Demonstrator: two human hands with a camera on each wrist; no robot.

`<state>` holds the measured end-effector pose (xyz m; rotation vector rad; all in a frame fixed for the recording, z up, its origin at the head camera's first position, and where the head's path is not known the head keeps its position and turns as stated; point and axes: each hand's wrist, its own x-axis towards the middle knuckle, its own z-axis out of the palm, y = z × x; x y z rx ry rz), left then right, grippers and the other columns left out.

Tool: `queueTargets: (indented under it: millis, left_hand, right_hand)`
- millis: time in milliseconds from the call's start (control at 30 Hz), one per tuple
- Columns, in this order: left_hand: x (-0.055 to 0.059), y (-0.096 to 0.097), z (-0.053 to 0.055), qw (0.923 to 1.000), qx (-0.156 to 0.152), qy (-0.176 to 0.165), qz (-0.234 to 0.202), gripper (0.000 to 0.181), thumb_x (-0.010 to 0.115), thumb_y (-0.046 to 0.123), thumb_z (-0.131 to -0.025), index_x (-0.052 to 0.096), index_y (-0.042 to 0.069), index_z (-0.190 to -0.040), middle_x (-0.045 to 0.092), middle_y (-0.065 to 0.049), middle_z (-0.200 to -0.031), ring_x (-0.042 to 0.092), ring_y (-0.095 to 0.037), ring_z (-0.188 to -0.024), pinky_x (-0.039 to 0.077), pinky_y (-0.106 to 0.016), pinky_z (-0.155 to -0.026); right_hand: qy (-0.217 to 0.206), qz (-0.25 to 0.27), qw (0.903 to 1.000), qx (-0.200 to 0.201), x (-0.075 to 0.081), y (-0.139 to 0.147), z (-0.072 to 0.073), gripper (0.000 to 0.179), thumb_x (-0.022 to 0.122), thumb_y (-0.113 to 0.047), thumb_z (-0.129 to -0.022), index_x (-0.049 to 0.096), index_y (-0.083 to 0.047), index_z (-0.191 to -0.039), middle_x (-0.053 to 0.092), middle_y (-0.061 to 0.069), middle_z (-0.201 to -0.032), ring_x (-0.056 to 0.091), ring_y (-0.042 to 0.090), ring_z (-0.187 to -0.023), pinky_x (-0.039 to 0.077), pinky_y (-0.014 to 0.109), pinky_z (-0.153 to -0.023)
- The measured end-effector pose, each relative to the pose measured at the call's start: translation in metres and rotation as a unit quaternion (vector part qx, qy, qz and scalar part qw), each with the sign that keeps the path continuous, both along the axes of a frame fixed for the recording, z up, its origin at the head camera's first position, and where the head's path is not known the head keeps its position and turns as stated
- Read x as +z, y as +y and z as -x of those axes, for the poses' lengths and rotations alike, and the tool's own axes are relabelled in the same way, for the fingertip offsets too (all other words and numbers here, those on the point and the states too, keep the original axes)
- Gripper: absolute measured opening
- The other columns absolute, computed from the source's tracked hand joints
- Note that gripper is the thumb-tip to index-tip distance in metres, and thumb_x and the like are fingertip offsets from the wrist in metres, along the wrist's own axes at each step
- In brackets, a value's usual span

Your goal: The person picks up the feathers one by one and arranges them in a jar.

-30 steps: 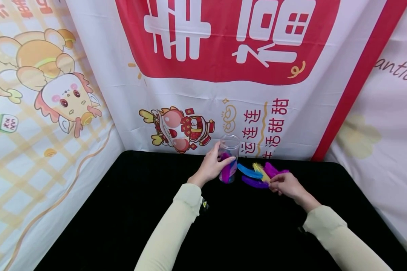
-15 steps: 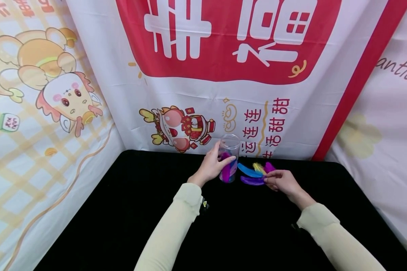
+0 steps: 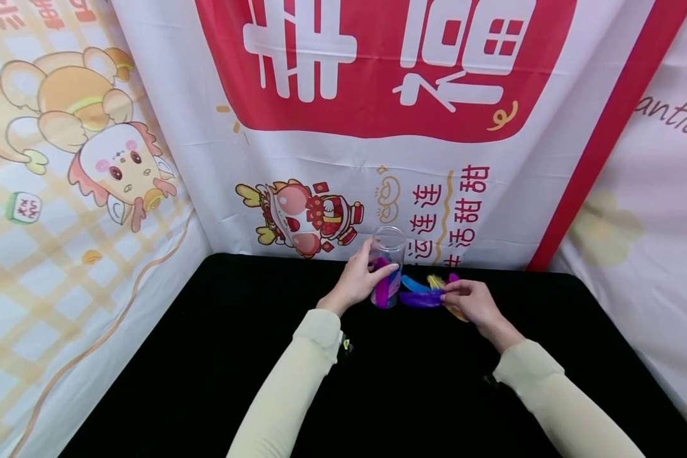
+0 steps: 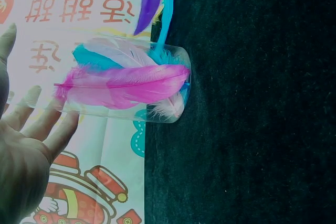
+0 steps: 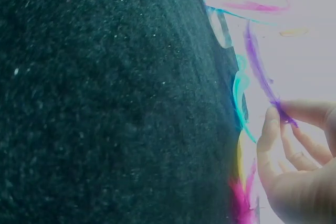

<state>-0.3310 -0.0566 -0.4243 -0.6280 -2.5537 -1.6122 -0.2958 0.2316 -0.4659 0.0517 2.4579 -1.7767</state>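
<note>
My left hand [image 3: 352, 280] grips a clear cylindrical jar [image 3: 388, 240] near the back of the table, thumb across its front. Through the wall show a bright pink feather [image 4: 126, 87], a pale one and blue ones. Just right of the jar, my right hand [image 3: 476, 306] pinches a violet feather [image 5: 257, 61] at its quill end between thumb and fingers. Its free tip points toward the jar's side, below the mouth. Behind it lie a blue feather [image 3: 415, 284], a yellow feather [image 3: 436, 282] and a magenta feather [image 5: 241, 200], partly hidden by the right hand in the head view.
A black cloth [image 3: 235, 381] covers the table. Directly behind its back edge hangs a white and red printed sheet [image 3: 332, 152], close to the jar. Patterned sheets also stand along the left and right sides.
The right hand has moved left and slightly up, and the violet feather has come with it, off its earlier spot and nearer the jar. The left hand and jar have stayed put.
</note>
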Motion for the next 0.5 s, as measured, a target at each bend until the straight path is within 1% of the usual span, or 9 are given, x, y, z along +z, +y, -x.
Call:
queueTargets:
  millis: [133, 200, 300, 400, 500]
  left_hand:
    - [0.001, 0.0, 0.0, 1.0, 0.001, -0.003, 0.002, 0.075, 0.072, 0.035, -0.098, 0.032, 0.014, -0.158, 0.051, -0.01, -0.145, 0.056, -0.034, -0.133, 0.049, -0.046, -0.108]
    - [0.001, 0.0, 0.0, 1.0, 0.001, -0.004, 0.004, 0.074, 0.071, 0.035, -0.098, 0.032, 0.014, -0.158, 0.05, -0.01, -0.146, 0.056, -0.035, -0.133, 0.049, -0.046, -0.108]
    - [0.002, 0.0, 0.0, 1.0, 0.003, -0.003, 0.006, 0.073, 0.072, 0.035, -0.098, 0.032, 0.017, -0.157, 0.05, -0.01, -0.146, 0.056, -0.034, -0.133, 0.049, -0.046, -0.108]
    - [0.001, 0.0, 0.0, 1.0, 0.004, 0.001, 0.006, 0.074, 0.071, 0.037, -0.098, 0.032, 0.016, -0.157, 0.05, -0.01, -0.146, 0.056, -0.033, -0.133, 0.048, -0.045, -0.109]
    - [0.001, 0.0, 0.0, 1.0, 0.002, 0.004, 0.004, 0.075, 0.071, 0.038, -0.098, 0.032, 0.014, -0.157, 0.051, -0.01, -0.145, 0.056, -0.033, -0.133, 0.048, -0.044, -0.109]
  right_hand:
    - [0.027, -0.015, 0.9995, 0.001, 0.007, 0.001, 0.001, 0.029, 0.074, -0.009, -0.094, 0.068, 0.009, -0.117, 0.075, 0.005, -0.091, 0.07, 0.02, -0.077, 0.059, 0.03, -0.065]
    - [0.038, -0.027, 0.9989, 0.003, 0.012, 0.002, 0.002, 0.029, 0.074, -0.01, -0.094, 0.068, 0.008, -0.116, 0.075, 0.004, -0.093, 0.071, 0.024, -0.081, 0.06, 0.034, -0.071]
    - [0.049, -0.041, 0.9979, 0.007, 0.02, 0.002, 0.005, 0.028, 0.074, -0.012, -0.094, 0.069, 0.006, -0.115, 0.075, 0.005, -0.091, 0.07, 0.027, -0.081, 0.06, 0.037, -0.071]
    - [0.05, -0.045, 0.9977, 0.012, 0.029, -0.001, 0.007, 0.027, 0.074, -0.013, -0.095, 0.069, 0.005, -0.116, 0.074, 0.006, -0.092, 0.069, 0.024, -0.079, 0.06, 0.038, -0.072]
    - [0.054, -0.041, 0.9976, 0.015, 0.038, -0.008, 0.008, 0.028, 0.073, -0.013, -0.096, 0.069, 0.005, -0.117, 0.075, 0.009, -0.095, 0.069, 0.018, -0.078, 0.06, 0.036, -0.073]
